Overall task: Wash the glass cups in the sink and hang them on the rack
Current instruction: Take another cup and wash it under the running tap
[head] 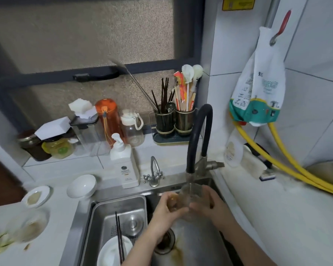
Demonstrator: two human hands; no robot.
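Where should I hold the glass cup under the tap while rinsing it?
Grip the glass cup by its side wall, one hand from each flank, as the left hand and right hand do. It stands mouth up under the faucet, so the rim must stay clear for the water.

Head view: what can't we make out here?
- Glass cup: clear and blurred, wrapped by the left hand and right hand; cleanliness unreadable.
- Rack: not in frame.
- White plate under the chopsticks: cut off by the bottom edge.
- Soap bottle label: too small.
- Counter at lower left: motion-blurred.
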